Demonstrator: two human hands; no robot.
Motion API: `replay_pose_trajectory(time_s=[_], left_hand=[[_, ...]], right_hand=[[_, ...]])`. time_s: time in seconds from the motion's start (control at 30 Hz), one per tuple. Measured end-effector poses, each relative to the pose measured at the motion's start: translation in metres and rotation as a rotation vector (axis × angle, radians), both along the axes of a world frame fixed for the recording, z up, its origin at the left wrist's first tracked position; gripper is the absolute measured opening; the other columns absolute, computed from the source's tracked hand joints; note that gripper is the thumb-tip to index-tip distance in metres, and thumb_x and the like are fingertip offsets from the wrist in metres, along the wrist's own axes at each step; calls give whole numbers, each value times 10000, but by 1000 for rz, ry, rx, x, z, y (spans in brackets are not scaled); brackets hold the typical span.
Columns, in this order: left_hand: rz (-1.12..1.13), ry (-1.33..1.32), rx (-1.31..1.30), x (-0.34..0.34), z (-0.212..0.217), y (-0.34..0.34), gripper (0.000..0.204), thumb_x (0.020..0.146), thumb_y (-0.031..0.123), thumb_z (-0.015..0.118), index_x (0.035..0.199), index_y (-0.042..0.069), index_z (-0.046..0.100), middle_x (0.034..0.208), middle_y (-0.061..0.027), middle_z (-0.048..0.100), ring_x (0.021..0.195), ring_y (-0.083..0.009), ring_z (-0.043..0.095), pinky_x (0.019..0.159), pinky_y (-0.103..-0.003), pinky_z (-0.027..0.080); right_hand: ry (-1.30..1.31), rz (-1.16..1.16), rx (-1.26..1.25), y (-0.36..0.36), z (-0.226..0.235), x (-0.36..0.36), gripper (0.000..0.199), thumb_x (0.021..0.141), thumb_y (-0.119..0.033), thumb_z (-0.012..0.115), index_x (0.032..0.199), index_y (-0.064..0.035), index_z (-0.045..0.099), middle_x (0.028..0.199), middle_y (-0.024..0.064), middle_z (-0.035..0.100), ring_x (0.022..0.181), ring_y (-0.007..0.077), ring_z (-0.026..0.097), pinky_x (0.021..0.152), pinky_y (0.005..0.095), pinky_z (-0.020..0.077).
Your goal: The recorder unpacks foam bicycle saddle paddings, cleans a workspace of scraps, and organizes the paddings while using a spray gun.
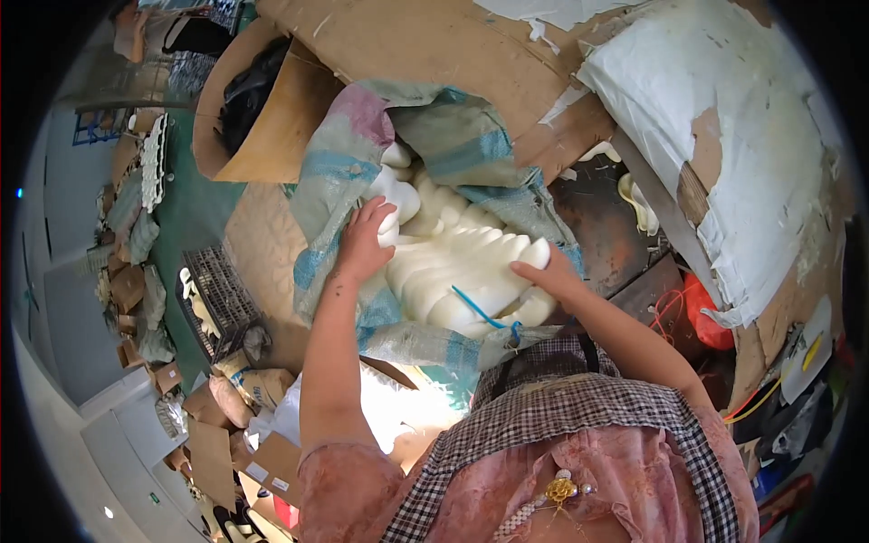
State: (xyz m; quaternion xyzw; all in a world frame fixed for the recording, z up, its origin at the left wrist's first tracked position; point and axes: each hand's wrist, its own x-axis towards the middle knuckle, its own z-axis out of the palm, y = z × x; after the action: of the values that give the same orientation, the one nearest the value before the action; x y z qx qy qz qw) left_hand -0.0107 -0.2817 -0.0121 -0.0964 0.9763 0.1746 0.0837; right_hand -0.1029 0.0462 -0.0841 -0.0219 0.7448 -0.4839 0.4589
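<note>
A woven sack [330, 181], grey-white with blue bands and a pink patch, gapes in front of me. Inside it lie several cream-coloured, smooth, curved pieces that look like moulded foam, nested into a ridged row [453, 267]. My left hand [365, 240] closes on the pieces at the left side, its fingers curled over a rounded end. At the row's right end my right hand [554, 279] grips, thumb on the near face and the other fingers partly hidden. A blue tie [484, 312] hangs across the sack's near rim, below the row.
Large cardboard [407, 41] and a white-covered stack [670, 100] stand beyond the sack. A cardboard drum [281, 127] holds something black. To the left is a black crate [222, 299] with cream pieces; a red bag [706, 312] lies at the right.
</note>
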Motion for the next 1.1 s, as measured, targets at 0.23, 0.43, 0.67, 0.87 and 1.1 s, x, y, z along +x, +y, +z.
replay_pose_trajectory(time_s=[0.23,0.43,0.67,0.87,1.1], left_hand=[[638,180,-141,10,5,10,554,680,148,713,1176,42,489,1095,-184,561,1029,-340,538,910,-380,414],[69,-35,286,7,-52,60,391,710,29,603,1095,19,536,1094,-170,563,1014,-360,528,905,-377,424],[-150,-600,196,-40,-120,25,786,623,202,705,1331,136,370,1442,-155,216,1309,-342,252,1054,-372,272],[-186,-699,619,-42,-98,42,908,570,343,779,1347,130,358,1385,-132,303,1284,-314,282,1065,-377,250],[-153,-604,575,-31,-55,35,871,582,297,795,1321,87,383,1308,-119,396,1248,-288,329,1040,-365,294]], right_hand=[[-357,-331,-60,61,59,12,808,787,-384,667,1384,-64,225,1108,138,543,962,245,566,720,380,510],[-528,-330,-71,34,54,30,659,779,-363,684,1273,-95,341,1073,115,552,804,229,612,625,373,536],[-504,-276,51,-10,39,18,750,714,-433,708,1286,-102,353,1084,120,549,878,248,591,554,355,538],[-492,-287,25,-24,38,-15,572,699,-321,722,1159,-50,516,1034,113,591,859,246,612,576,379,545],[-68,-104,-12,-43,85,-21,525,671,-259,709,1115,-28,552,1010,120,620,882,193,613,753,326,508]])
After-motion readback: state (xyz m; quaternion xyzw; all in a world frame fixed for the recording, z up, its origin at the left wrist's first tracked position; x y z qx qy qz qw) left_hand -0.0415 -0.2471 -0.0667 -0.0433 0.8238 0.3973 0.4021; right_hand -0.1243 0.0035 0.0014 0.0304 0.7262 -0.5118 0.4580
